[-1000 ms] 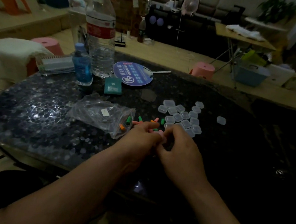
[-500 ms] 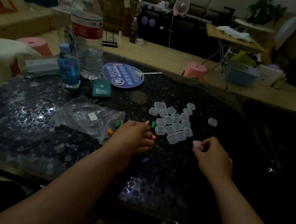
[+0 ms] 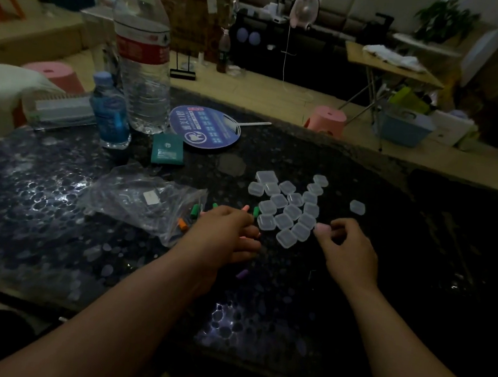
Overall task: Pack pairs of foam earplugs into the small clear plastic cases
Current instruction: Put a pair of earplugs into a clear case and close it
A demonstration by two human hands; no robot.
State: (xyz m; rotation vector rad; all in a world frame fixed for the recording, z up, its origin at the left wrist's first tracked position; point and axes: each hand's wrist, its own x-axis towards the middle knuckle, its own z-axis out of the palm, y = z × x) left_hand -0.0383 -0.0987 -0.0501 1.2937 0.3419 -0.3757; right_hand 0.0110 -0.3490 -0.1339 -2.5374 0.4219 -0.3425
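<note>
Cases (image 3: 292, 212) lie clustered on the dark table (image 3: 56, 215), about seventeen by my count, with one stray case (image 3: 357, 207) apart to the right. The right hand (image 3: 346, 252) pinches one more, the held case (image 3: 322, 227) (pinkish inside), just beside the cluster's near edge. The left hand (image 3: 222, 234) rests palm down over loose earplugs (image 3: 256, 211); whether it grips any I cannot tell. Six plugs show around it: three green, one pink, one orange, one purple. Behind the plastic bag (image 3: 143, 199) stand two bottles (image 3: 142, 65).
</note>
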